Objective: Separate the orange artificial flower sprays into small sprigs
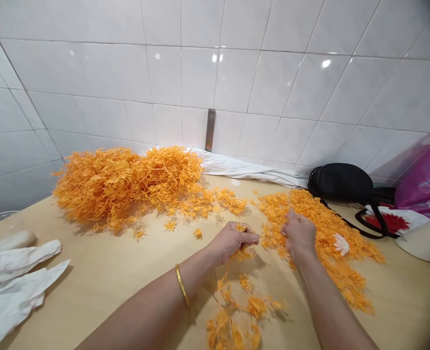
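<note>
Nearest the camera, blurred orange flower sprigs [257, 307], below the left hand [236, 241], perhaps hanging from it or resting on the table [101, 272]. Between closed left thumb and fingers, a clump of orange florets [244, 253], probably pinched for steadiness. To the right, fingers of the right hand [299, 236] curled inward over a loose floret heap [320, 218], impossible to tell whether around anything. Well apart at back left, a bushy pile [127, 189], seemingly to avoid mixing; near the wall [109, 68], a black bag [341, 182], likely for working room.

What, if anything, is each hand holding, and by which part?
Left hand: orange sprig, gripped part hidden. Right hand: can't tell if it holds anything.
</note>
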A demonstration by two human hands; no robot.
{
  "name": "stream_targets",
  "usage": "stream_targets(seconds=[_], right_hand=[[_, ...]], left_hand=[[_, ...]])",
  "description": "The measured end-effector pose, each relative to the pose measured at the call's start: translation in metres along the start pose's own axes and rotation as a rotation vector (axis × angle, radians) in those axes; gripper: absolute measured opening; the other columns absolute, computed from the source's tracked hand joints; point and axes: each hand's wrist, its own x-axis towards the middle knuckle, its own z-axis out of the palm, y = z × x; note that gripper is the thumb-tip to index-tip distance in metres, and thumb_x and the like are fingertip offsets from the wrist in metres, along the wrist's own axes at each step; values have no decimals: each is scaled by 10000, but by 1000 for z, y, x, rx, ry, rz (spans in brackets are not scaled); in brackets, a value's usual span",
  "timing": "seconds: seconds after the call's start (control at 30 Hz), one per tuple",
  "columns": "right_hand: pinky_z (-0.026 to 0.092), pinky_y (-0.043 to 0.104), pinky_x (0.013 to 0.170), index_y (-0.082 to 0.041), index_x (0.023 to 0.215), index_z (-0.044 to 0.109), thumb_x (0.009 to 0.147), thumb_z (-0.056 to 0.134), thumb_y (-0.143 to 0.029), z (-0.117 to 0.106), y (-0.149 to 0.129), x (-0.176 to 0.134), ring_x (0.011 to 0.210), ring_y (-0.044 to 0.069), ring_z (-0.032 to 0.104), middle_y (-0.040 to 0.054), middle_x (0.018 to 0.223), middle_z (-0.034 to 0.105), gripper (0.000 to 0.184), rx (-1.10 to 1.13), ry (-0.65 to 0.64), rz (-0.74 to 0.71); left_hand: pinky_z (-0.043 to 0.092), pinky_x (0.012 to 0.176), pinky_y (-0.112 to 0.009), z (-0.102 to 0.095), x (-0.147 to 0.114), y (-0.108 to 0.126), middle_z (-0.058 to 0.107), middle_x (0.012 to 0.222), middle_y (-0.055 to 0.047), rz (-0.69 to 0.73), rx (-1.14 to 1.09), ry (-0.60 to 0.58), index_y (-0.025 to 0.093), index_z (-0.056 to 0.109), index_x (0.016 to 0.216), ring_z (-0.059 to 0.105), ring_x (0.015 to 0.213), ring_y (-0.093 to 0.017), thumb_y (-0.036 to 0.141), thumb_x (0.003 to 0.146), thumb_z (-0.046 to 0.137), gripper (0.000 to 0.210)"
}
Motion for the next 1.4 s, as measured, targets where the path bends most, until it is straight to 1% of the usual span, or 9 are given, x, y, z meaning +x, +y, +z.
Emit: stream_targets(seconds=[0.1, 0.27, 0.4, 0.5, 0.73, 0.97, 1.07, 1.23, 1.4], right_hand=[[274, 237, 398, -207, 587, 435, 661, 536, -519, -7, -6, -1, 401, 84, 341, -38, 499, 449, 337, -60, 19, 23], [334, 220, 483, -193, 706, 553, 717, 529, -422, 11, -28, -31, 506, 101, 436, -24, 553, 503, 231, -236, -487, -196], [362, 229, 544, -214, 829, 632, 695, 568, -342, 19, -31, -42, 560, 125, 497, -19, 606, 571, 196, -333, -722, -285], [366, 239, 559, -209, 731, 655, 734, 513, -310, 19, -26, -43, 588, 146, 529, 0, 629, 609, 174, -380, -719, -309], [365, 243, 615, -206, 745, 642, 730, 509, -280, 22, -27, -45, 664, 151, 540, 8, 709, 624, 153, -404, -720, -342], [318, 229, 555, -191, 641, 448, 731, 422, -193, 22, -18, -46, 621, 131, 451, 2, 666, 502, 94, -565, -455, -473], [298, 226, 522, -200, 644, 395, 742, 388, -191, 26, -14, -47, 553, 125, 423, -20, 587, 453, 99, -565, -385, -428], [288, 242, 538, -204, 675, 379, 732, 382, -193, 34, -21, -42, 542, 133, 414, -16, 587, 449, 58, -591, -143, -431], [269, 265, 519, -189, 701, 434, 715, 413, -218, -6, -34, -12, 527, 156, 387, 4, 565, 431, 38, -763, 148, -230]], left_hand=[[217, 400, -202, -5, 2, -5, 450, 443, 29, -25, 26, 51, 147, 482, 489, 332, 386, -46, 306, 514, 662, 241], [229, 397, -204, -7, 8, -12, 412, 424, 33, 7, 120, 47, 141, 483, 479, 330, 381, -48, 226, 561, 612, 176], [221, 390, -201, -7, 8, -14, 359, 387, 46, 31, 160, 86, 149, 421, 434, 304, 360, -44, 93, 554, 518, 164], [224, 381, -204, -9, 7, -14, 354, 354, 41, 22, 206, 70, 147, 421, 410, 307, 333, -48, 62, 542, 481, 168], [247, 363, -196, -11, 9, -18, 326, 340, 61, 13, 122, 1, 151, 416, 429, 303, 315, -44, 66, 505, 492, 137], [229, 372, -192, -16, 10, -16, 403, 376, 44, -11, 107, 28, 124, 493, 503, 322, 327, -38, 122, 546, 557, 76], [203, 374, -184, -14, 11, -12, 389, 400, 53, -14, 97, 17, 118, 499, 503, 284, 342, -18, 139, 535, 582, 92], [232, 380, -172, -12, 7, 3, 426, 459, 35, 22, 91, -40, 115, 524, 505, 351, 399, -28, 145, 534, 595, 83], [208, 354, -159, -31, -4, 19, 507, 521, 3, -118, 16, -250, 106, 568, 569, 387, 409, -30, 207, 534, 674, 150]])
